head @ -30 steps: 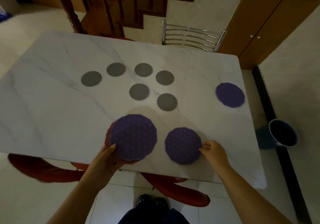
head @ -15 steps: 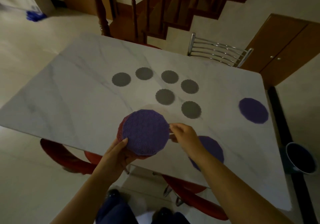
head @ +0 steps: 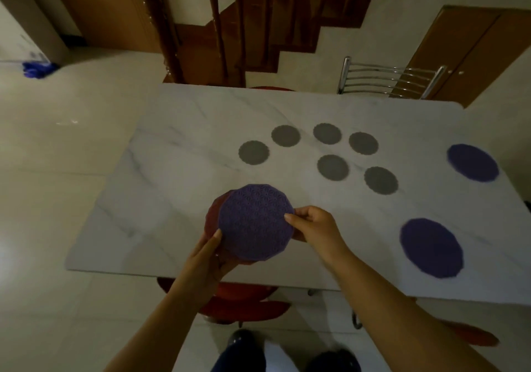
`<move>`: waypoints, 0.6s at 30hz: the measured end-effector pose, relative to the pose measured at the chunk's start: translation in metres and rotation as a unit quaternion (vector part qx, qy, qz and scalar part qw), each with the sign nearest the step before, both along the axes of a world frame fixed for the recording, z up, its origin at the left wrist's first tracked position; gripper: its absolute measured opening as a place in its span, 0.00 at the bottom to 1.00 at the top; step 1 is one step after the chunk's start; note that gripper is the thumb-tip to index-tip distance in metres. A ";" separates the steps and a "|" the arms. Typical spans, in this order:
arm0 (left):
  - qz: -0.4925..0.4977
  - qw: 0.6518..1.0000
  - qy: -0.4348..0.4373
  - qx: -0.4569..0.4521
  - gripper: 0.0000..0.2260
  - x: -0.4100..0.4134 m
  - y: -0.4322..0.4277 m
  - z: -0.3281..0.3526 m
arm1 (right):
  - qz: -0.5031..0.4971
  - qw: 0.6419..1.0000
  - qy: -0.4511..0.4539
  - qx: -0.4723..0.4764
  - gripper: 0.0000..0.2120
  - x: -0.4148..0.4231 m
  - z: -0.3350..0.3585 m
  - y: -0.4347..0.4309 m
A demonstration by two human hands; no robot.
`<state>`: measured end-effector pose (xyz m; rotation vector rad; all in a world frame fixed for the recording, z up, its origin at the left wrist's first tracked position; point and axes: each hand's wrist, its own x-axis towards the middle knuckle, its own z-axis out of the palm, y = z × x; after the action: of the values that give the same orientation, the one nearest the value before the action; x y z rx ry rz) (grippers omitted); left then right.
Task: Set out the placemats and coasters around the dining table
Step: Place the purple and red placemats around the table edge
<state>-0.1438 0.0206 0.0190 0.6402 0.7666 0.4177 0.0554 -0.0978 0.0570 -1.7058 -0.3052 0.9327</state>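
My left hand holds a small stack of round placemats above the near table edge, a purple placemat on top and a red placemat peeking out beneath. My right hand pinches the right rim of the top purple one. Two more purple placemats lie flat on the white marble table: one near the front right, one at the right edge. Several grey scalloped coasters sit grouped in the table's middle.
A chrome chair back stands at the far side of the table. Red chair seats are tucked under the near edge. A wooden staircase and a cabinet stand behind. My shoes show at the bottom.
My right hand left the purple placemat it laid at the front right and came back to pinch the top mat of the stack. The view has shifted left along the table.
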 end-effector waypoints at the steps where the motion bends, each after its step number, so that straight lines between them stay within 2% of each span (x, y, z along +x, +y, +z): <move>1: 0.002 1.000 0.010 0.003 0.22 -0.008 0.008 0.000 | -0.017 1.000 0.023 0.005 0.02 -0.006 0.000 0.004; 4: 0.034 0.999 0.028 -0.001 0.21 -0.031 0.026 -0.001 | -0.069 0.996 0.062 0.008 0.07 -0.011 -0.001 0.004; 6: 0.058 0.998 0.027 -0.007 0.19 -0.047 0.036 -0.001 | -0.099 0.991 0.084 0.017 0.04 -0.009 -0.005 -0.001; 9: 0.080 0.996 0.025 0.001 0.23 -0.066 0.046 0.001 | -0.133 0.985 0.108 0.010 0.03 -0.006 -0.015 -0.005; 13: 0.115 0.993 0.022 0.004 0.23 -0.079 0.049 0.001 | -0.137 0.985 0.106 -0.028 0.03 -0.009 -0.034 0.004; 18: 0.139 0.990 0.027 -0.010 0.15 -0.092 0.044 0.000 | -0.114 0.985 0.114 -0.064 0.06 -0.021 -0.061 0.022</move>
<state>-0.2359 0.0647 0.0186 0.5275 0.9150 0.6490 0.0344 -0.0761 -0.0043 -1.6886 0.1036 0.9809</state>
